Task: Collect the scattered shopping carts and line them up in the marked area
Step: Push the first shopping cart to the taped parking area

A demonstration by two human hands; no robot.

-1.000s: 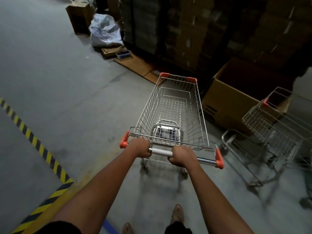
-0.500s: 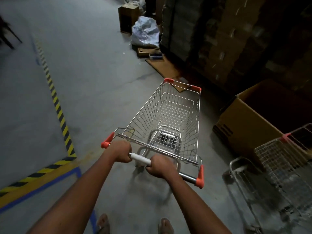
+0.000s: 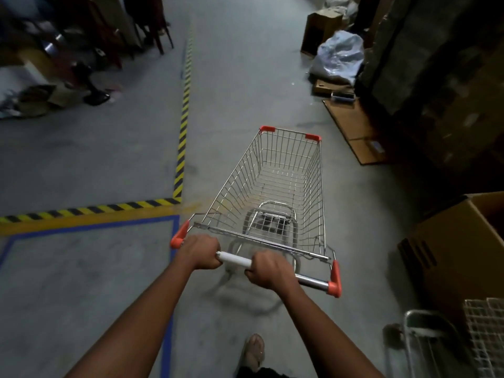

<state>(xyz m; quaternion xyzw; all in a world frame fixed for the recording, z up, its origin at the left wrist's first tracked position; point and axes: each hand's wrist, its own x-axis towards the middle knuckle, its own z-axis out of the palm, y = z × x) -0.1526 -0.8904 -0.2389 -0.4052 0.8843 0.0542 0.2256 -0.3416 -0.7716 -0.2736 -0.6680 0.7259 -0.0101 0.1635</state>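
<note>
Cart position: shopping cart [image 3: 275,192] stood on bare concrete, nose aimed up the aisle, just right of the blue-taped rectangle [image 3: 174,241].
Change: swung leftward compared with half a second before; stacked boxes that faced the nose then now lay off to the right, and the hazard stripe [image 3: 182,137] ran nearly parallel with the basket.
Meaning for task: judged mid-turn toward the marked area, cart not yet inside any line.
Left hand: left hand [image 3: 200,252] wrapped tight round the handle bar [image 3: 234,259] near the orange end cap.
Right hand: right hand [image 3: 268,270] closed on the same bar, just right of the white sleeve.
Left edge: blue tape corner just beside the rear left of the basket; open floor beyond it.
Right edge: open carton [image 3: 452,257] and second cart [image 3: 463,339] near the right elbow, flattened cardboard [image 3: 354,132] further ahead.
Open room: aisle ahead clear to the bagged clutter [image 3: 338,54]; widest space to the left.
</note>
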